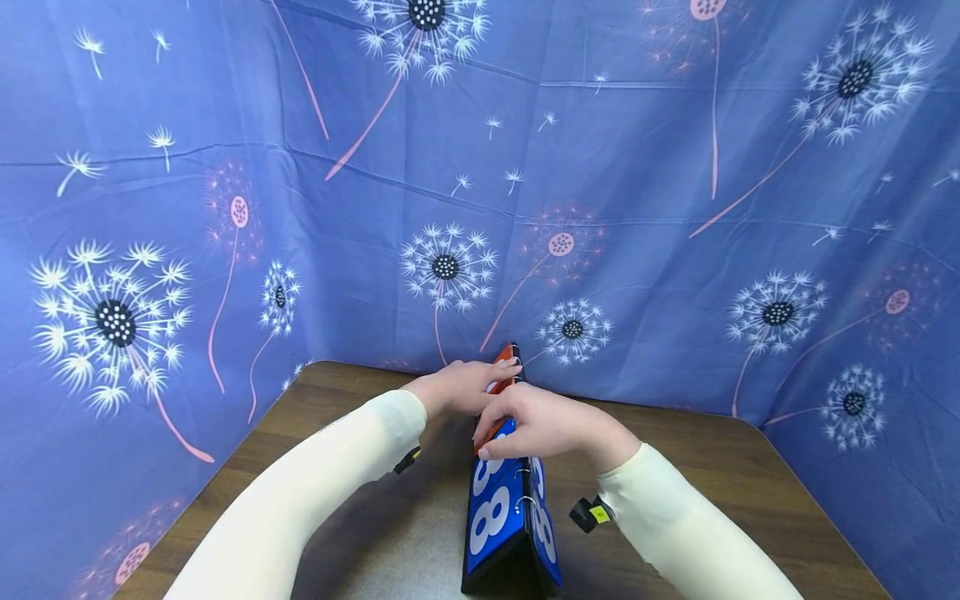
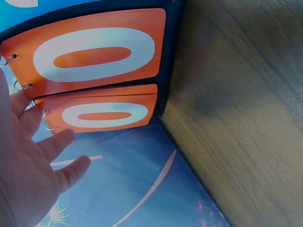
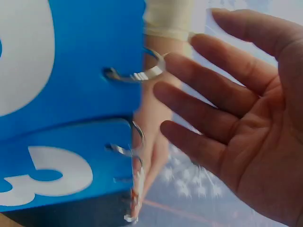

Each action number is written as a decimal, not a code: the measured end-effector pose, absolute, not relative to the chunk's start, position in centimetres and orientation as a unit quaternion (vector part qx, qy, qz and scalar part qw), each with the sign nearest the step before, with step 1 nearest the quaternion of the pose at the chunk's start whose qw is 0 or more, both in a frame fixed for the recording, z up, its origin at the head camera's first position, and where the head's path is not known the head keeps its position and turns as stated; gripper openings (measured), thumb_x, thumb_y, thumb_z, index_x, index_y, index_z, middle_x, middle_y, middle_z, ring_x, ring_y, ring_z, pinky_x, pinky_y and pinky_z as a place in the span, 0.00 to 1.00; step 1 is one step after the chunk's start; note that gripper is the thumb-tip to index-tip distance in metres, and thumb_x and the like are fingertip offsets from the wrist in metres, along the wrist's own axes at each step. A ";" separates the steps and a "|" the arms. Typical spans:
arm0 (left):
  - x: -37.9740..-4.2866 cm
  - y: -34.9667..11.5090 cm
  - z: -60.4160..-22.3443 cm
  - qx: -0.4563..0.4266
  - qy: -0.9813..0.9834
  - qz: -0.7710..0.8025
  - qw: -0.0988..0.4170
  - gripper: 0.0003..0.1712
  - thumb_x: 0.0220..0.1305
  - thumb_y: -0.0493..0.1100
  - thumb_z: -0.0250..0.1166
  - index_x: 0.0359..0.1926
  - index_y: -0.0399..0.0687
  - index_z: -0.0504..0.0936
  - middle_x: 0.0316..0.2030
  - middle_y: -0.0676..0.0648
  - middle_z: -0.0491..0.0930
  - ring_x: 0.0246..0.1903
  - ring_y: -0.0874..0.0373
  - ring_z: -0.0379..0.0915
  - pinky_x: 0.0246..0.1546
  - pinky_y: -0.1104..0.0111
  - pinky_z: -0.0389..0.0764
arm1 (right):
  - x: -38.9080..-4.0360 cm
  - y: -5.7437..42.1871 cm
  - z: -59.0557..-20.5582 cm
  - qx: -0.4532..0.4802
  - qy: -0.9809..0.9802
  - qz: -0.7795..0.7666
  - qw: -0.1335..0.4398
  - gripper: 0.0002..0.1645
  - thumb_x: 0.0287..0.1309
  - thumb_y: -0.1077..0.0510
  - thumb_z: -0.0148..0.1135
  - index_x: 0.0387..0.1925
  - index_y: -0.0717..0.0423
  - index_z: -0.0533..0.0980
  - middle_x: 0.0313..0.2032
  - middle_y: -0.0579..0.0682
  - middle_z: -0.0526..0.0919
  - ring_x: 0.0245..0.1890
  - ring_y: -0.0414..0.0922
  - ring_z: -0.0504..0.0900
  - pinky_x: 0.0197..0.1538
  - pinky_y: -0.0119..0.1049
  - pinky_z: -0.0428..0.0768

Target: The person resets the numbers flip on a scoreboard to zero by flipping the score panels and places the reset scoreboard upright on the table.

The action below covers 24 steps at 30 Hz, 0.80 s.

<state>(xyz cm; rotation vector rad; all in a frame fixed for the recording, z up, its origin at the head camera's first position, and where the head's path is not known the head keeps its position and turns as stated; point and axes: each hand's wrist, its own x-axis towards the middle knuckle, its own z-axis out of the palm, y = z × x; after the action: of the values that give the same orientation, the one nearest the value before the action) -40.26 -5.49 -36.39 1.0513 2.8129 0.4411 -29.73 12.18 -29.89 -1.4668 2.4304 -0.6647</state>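
A flip scoreboard [image 1: 495, 517] stands like a tent on the table, its black frame carrying number cards on metal rings. Blue cards [image 3: 94, 56] with white numerals hang at the near end; orange cards [image 2: 99, 52] showing 0 hang at the far end. My left hand [image 1: 465, 389] is over the far end, its fingers extended beside the ringed edge of the orange cards. Nearer to me, my right hand [image 1: 543, 421] reaches across the top ridge above the blue cards. In the right wrist view its fingers [image 3: 203, 99] are loosely spread beside a metal ring [image 3: 151, 71], with nothing in the palm.
The brown wooden table [image 1: 675, 500] extends on both sides of the scoreboard. A blue cloth [image 1: 360, 250] with dandelion prints hangs behind the table and along its sides. Both forearms wear pale sleeves [image 1: 330, 467], with a small black device [image 1: 588, 514] at the right wrist.
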 end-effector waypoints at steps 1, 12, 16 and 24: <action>-40.2 -5.5 -36.4 0.343 0.926 0.146 0.054 0.41 0.70 0.68 0.58 0.79 0.79 0.54 0.82 0.60 0.49 0.81 0.50 0.52 0.76 0.34 0.52 | -29.7 12.8 -29.9 -0.496 0.825 -0.252 0.103 0.08 0.65 0.53 0.68 0.44 0.42 0.88 0.39 0.36 0.90 0.31 0.30 0.81 0.39 0.29 0.83; -39.9 -5.3 -36.3 0.351 0.927 0.126 0.034 0.47 0.66 0.81 0.46 0.81 0.73 0.53 0.82 0.58 0.50 0.81 0.50 0.51 0.77 0.38 0.54 | -30.9 20.0 -36.5 -0.355 0.811 -0.465 -0.015 0.11 0.64 0.60 0.69 0.46 0.59 0.85 0.39 0.56 0.90 0.35 0.42 0.87 0.39 0.37 0.87; -39.9 -5.3 -36.3 0.348 0.929 0.124 0.033 0.47 0.66 0.81 0.46 0.81 0.74 0.53 0.82 0.58 0.50 0.81 0.49 0.52 0.77 0.37 0.54 | -31.8 21.3 -40.1 -0.303 0.827 -0.473 -0.015 0.20 0.64 0.57 0.70 0.56 0.58 0.81 0.52 0.61 0.87 0.51 0.50 0.88 0.52 0.41 0.87; -39.9 -5.3 -36.4 0.342 0.932 0.119 0.035 0.48 0.65 0.83 0.44 0.81 0.74 0.53 0.82 0.60 0.50 0.81 0.48 0.51 0.76 0.36 0.54 | -32.9 21.8 -44.7 -0.262 0.831 -0.488 0.045 0.34 0.60 0.52 0.73 0.64 0.58 0.72 0.60 0.60 0.81 0.61 0.61 0.80 0.62 0.57 0.80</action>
<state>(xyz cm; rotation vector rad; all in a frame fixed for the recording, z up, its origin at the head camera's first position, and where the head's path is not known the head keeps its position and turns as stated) -39.87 -5.26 -36.38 1.0513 2.8633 0.3645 -32.89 21.83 -44.73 -0.8009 2.5390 -1.4903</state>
